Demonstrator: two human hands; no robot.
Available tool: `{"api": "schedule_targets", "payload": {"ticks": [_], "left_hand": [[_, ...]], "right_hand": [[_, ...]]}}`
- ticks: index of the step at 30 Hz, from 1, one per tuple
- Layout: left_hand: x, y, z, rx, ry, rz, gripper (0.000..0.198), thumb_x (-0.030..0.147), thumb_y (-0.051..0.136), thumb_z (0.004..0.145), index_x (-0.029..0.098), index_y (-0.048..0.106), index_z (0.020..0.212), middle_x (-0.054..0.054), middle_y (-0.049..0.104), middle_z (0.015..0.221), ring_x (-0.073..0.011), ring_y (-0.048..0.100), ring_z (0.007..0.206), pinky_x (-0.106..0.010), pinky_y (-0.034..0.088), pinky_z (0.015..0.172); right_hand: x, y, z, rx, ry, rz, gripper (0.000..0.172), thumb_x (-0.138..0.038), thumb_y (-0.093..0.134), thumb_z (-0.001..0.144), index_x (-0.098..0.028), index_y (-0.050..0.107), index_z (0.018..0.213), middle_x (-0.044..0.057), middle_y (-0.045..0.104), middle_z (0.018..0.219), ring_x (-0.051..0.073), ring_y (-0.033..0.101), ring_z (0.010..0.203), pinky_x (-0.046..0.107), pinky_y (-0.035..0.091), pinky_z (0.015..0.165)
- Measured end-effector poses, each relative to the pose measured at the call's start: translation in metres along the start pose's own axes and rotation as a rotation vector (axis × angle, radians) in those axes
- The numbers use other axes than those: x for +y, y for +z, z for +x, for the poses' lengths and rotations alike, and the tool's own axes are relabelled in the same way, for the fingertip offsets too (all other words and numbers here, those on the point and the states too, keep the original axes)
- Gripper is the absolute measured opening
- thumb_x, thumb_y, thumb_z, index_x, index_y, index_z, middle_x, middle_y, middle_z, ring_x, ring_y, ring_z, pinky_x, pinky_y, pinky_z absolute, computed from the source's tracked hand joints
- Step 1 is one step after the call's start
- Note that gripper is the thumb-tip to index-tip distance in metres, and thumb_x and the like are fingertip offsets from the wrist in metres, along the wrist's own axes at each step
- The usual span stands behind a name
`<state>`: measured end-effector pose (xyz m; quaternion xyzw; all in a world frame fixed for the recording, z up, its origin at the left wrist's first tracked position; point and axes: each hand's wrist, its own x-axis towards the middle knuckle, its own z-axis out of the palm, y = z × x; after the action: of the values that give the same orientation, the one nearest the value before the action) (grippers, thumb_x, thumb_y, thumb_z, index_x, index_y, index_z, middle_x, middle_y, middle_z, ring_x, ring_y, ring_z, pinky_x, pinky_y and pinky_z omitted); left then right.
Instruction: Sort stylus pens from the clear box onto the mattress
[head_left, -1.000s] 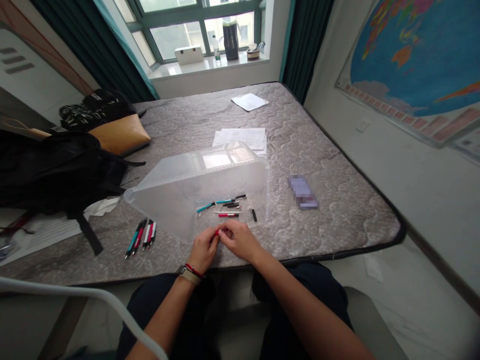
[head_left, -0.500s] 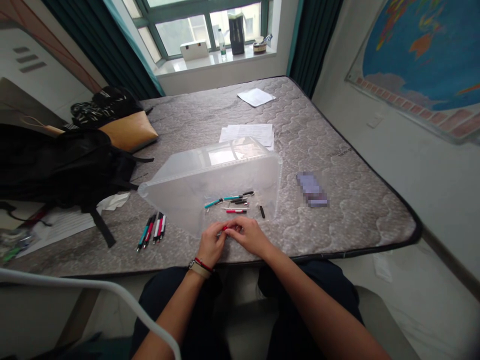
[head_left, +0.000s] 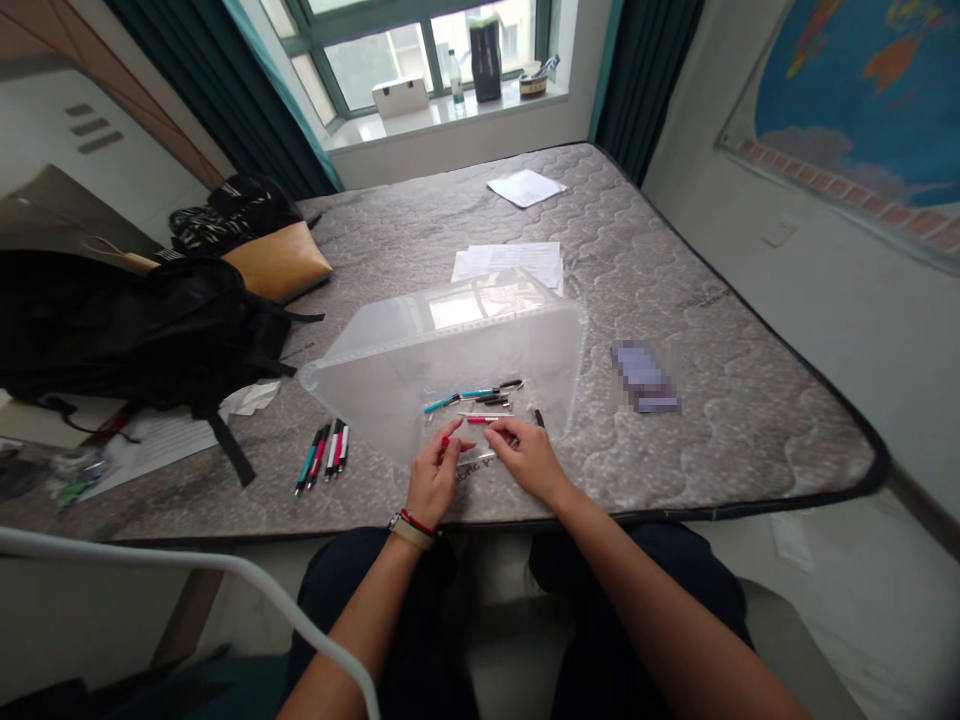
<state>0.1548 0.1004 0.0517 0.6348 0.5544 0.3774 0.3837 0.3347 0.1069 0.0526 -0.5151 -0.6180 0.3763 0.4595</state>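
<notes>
A clear plastic box lies on its side on the mattress, its opening toward me. Inside are several pen parts: a teal barrel, black pieces and a red barrel. At the box's near edge my left hand pinches a small red piece. My right hand is just right of it, over the red barrel's right end, thumb and fingertips together; whatever they grip is too small to make out. Left of the box, several assembled pens lie side by side.
A black backpack and a tan pouch lie at the left. Papers are behind the box. A blurred phone rests at the right. A white curved tube crosses the lower left.
My hands have moved apart; they were together at the red piece. The right one has shifted right to the pen parts, while the left keeps the red piece. The view has shifted slightly.
</notes>
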Motion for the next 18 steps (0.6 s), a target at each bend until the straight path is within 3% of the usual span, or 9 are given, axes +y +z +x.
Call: {"api": "schedule_targets", "payload": {"ticks": [3,6,13,18], "left_hand": [[0.002,-0.001,0.0,0.051,-0.056,-0.086,0.048,0.05,0.042,0.095,0.021,0.057,0.129,-0.007,0.073,0.096,-0.0158,0.066,0.082,-0.03,0.052,0.079],[0.003,-0.001,0.0,0.08,-0.117,-0.192,0.054,0.058,0.043,0.091,0.02,0.058,0.125,-0.007,0.072,0.093,-0.0142,0.065,0.073,-0.024,0.053,0.064],[0.002,-0.004,0.001,0.103,-0.161,-0.255,0.058,0.063,0.04,0.09,0.018,0.06,0.119,-0.007,0.071,0.087,-0.0122,0.062,0.064,-0.02,0.051,0.054],[-0.002,-0.007,0.005,0.11,-0.213,-0.282,0.059,0.063,0.043,0.089,0.015,0.063,0.116,-0.009,0.071,0.088,-0.0126,0.062,0.064,-0.021,0.052,0.054]], "right_hand": [[0.01,-0.015,0.006,0.129,0.055,-0.107,0.024,-0.034,0.052,0.09,-0.017,0.068,0.089,0.003,0.068,0.079,0.014,0.058,0.066,0.025,0.044,0.067],[0.021,-0.021,0.011,0.145,0.092,-0.21,0.019,-0.029,0.054,0.088,-0.017,0.067,0.095,0.004,0.068,0.087,0.014,0.058,0.067,0.027,0.046,0.071],[0.018,0.005,0.04,-0.222,0.032,-0.615,0.021,-0.024,0.061,0.086,-0.021,0.067,0.106,0.008,0.061,0.109,0.02,0.06,0.094,0.028,0.044,0.083],[0.02,0.013,0.064,-0.302,0.046,-0.724,0.021,-0.025,0.057,0.089,-0.021,0.067,0.108,0.01,0.061,0.109,0.022,0.059,0.1,0.028,0.042,0.084]]}}
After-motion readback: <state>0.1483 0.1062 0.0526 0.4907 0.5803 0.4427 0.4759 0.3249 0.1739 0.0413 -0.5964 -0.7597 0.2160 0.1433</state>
